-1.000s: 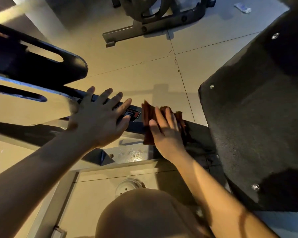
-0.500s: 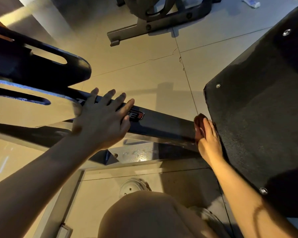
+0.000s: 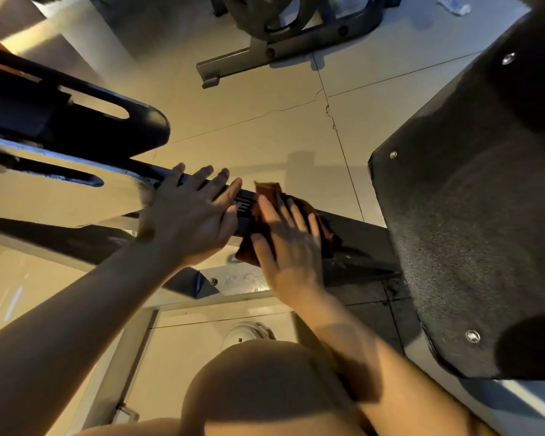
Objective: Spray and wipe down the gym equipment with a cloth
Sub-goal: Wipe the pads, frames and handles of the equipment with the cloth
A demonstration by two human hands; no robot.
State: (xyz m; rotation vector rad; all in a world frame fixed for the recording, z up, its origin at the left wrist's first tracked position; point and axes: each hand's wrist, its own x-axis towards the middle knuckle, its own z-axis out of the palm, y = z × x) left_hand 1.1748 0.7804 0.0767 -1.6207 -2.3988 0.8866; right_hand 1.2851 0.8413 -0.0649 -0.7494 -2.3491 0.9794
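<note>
Hands are down on a dark metal bar point(image 3: 353, 237) of a gym machine. The bar runs low across the floor, from the left toward a big black rough plate point(image 3: 472, 234) on the right.

The right hand point(image 3: 287, 243) lies flat on a reddish-brown cloth point(image 3: 266, 191). Its fingers are straight and spread out, pressing the cloth onto the bar. They do not curl around it. The cloth is bunched up, and bits of it stick out above the fingertips and by the thumb. It sits about in the middle of the bar, well left of the black plate.

The left hand point(image 3: 189, 218) rests on the same bar, just beside the cloth. Its fingers are straight too, lying loose over the top of the bar, and it holds nothing. The thumb side almost touches the cloth. Some white letters on the bar show between the two hands, but I cannot read them.

To the left, a black arm with long slots point(image 3: 85, 121) sticks out over the tan floor tiles point(image 3: 249, 99). A pale grey frame point(image 3: 177, 297) lies under the bar, closer to the person. A bare knee point(image 3: 265, 388) shows at the bottom. Far off at the top stands the foot of another machine point(image 3: 283, 48). A small white scrap point(image 3: 453, 6) lies on the floor in the top right corner.
</note>
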